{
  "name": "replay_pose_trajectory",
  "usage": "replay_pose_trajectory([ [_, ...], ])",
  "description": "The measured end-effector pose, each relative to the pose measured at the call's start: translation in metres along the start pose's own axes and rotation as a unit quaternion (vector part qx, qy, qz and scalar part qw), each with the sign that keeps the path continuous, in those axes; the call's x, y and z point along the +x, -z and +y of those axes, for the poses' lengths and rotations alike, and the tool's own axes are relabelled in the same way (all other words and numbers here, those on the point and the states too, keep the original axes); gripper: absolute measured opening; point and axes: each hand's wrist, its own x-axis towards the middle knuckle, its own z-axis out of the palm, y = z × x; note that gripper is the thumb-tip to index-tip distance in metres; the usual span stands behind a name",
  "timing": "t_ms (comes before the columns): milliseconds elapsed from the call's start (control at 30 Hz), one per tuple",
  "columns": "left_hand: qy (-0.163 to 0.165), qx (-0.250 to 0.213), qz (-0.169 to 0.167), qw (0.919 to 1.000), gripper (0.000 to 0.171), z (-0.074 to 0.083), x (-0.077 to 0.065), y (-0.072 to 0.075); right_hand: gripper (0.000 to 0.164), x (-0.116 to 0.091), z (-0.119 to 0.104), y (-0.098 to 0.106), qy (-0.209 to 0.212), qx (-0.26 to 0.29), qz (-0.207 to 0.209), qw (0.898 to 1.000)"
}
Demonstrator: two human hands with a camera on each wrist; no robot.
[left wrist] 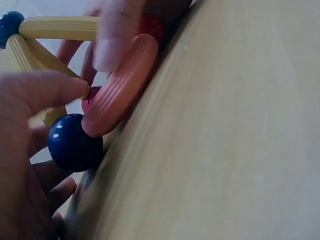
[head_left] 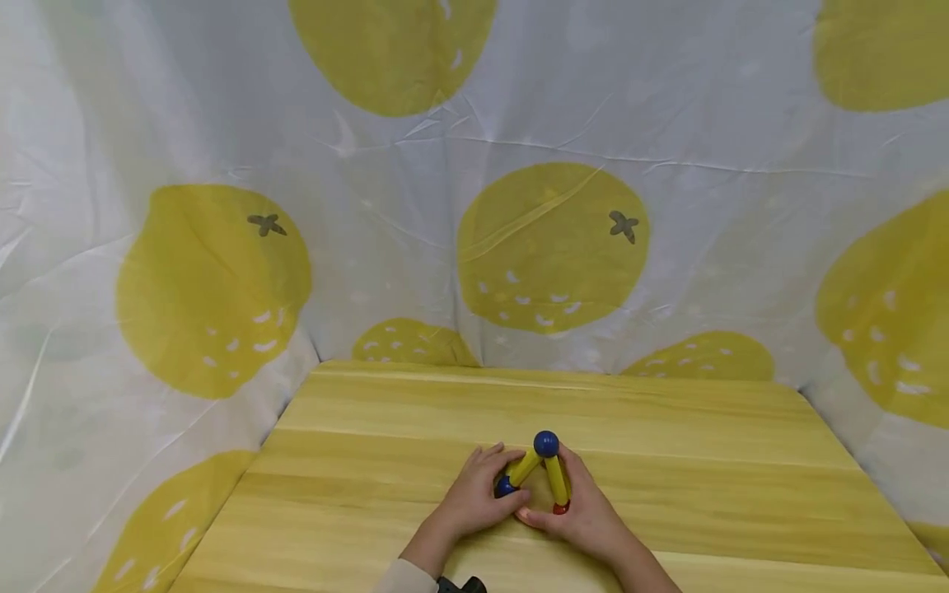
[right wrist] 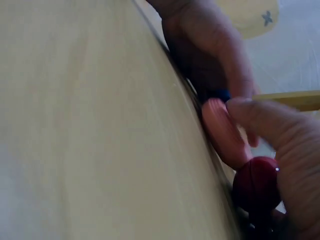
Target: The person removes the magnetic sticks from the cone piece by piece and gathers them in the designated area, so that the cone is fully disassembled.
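Observation:
A pyramid-like frame of magnetic rods and balls stands on the table between both hands. At its top is a blue ball [head_left: 545,444], from which yellow rods [head_left: 556,480] slope down. Fingers of the left hand [head_left: 473,496] curl round the lower left corner, at another blue ball [left wrist: 75,142]. My right hand [head_left: 591,512] grips the opposite corner by a red ball [right wrist: 256,185]. A curved orange-pink rod [left wrist: 121,87] joins these two lower corners along the near side, with both thumbs close against it. A second red ball in the left wrist view is partly hidden behind that rod.
The wooden table [head_left: 356,486] extends to both sides of the hands. Behind it and at the sides hangs a pale cloth [head_left: 385,222] printed with yellow fruit. A black device [head_left: 463,585] shows by the left sleeve at the bottom edge.

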Motion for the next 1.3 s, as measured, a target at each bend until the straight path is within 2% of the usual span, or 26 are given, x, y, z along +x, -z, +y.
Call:
replay_pose_trajectory([
  [133,0.031,-0.057,-0.022,0.9976,0.063,0.003,-0.002,0.004,0.111,0.001,0.0,-0.005,-0.014,-0.008,0.021,1.0],
  [233,0.032,-0.069,-0.03,0.9967,0.069,0.008,0.0,0.004,0.11,0.001,0.0,-0.003,-0.022,0.001,0.03,0.999],
  [300,0.024,-0.07,-0.022,0.997,0.073,0.014,0.003,0.003,0.109,0.001,0.001,-0.002,-0.02,0.007,0.029,0.999],
  [400,-0.005,-0.085,0.009,0.9963,0.073,0.027,0.008,0.001,0.113,-0.001,0.001,-0.002,-0.022,0.005,0.024,0.999],
  [533,-0.068,-0.11,0.059,0.9898,0.063,0.048,0.017,-0.001,0.114,-0.001,0.002,-0.001,-0.014,0.012,0.021,1.0],
  [667,-0.117,-0.099,0.098,0.9832,0.05,0.06,0.023,-0.002,0.107,0.0,0.003,0.0,0.007,0.03,0.016,0.999],
  [800,-0.142,-0.083,0.13,0.9778,0.044,0.063,0.024,-0.003,0.105,-0.002,0.003,-0.001,0.004,0.029,0.015,0.999],
  [1000,-0.163,-0.054,0.188,0.967,0.047,0.063,0.025,-0.003,0.105,0.002,-0.002,-0.001,-0.001,0.019,0.018,1.0],
  [1167,-0.175,-0.065,0.204,0.9611,0.046,0.063,0.026,-0.003,0.101,0.002,-0.003,0.0,-0.004,0.02,0.011,1.0],
  [1300,-0.2,-0.062,0.213,0.9545,0.045,0.061,0.025,-0.005,0.102,0.0,0.0,-0.002,-0.005,0.021,0.008,1.0],
])
